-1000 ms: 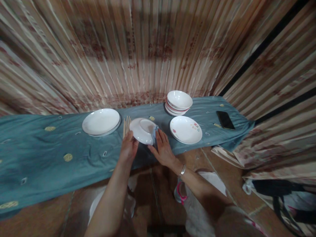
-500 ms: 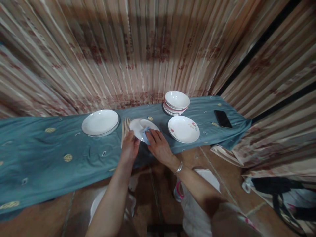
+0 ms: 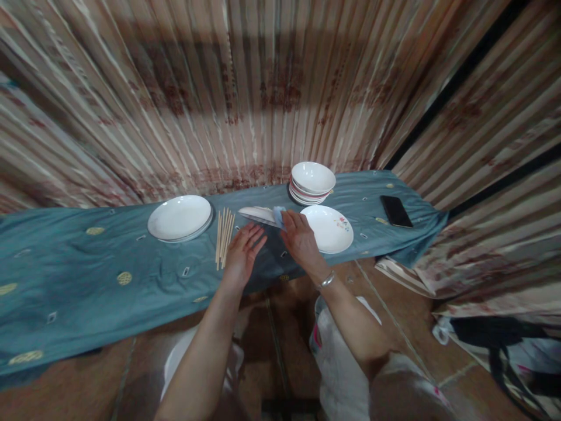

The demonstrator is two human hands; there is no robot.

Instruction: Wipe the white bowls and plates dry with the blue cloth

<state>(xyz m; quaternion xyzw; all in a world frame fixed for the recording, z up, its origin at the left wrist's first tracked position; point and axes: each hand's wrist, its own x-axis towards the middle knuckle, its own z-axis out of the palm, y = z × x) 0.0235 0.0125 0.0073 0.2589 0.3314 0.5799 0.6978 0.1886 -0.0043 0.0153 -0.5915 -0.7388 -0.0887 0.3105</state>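
One white plate (image 3: 258, 214) hangs tilted, nearly edge-on, above the cloth-covered table (image 3: 79, 269); take it as the centre of the clock. At four o'clock the right hand (image 3: 302, 240) is closed on a blue cloth (image 3: 279, 217) and, through it, on the plate's right end; at seven o'clock the left hand (image 3: 242, 251) is spread loosely, with nothing visible in its grasp, just beside the plate's lower edge; whether a fingertip touches, I cannot tell.

Near at eight o'clock lie wooden sticks (image 3: 225, 234); farther out at nine sits a stack of large plates (image 3: 179, 217); stacked bowls (image 3: 312, 186) stand at two; a flowered plate (image 3: 331, 234) lies at three, partly behind the right hand; a dark phone (image 3: 396, 211) rests well apart, also at three.

I judge the handling of this one plate to be midway; it is lifted, with cloth against it, and not yet set down; the others sit in tidy groups, but whether the cloth has been over any of them, or how many remain, the view does not show.
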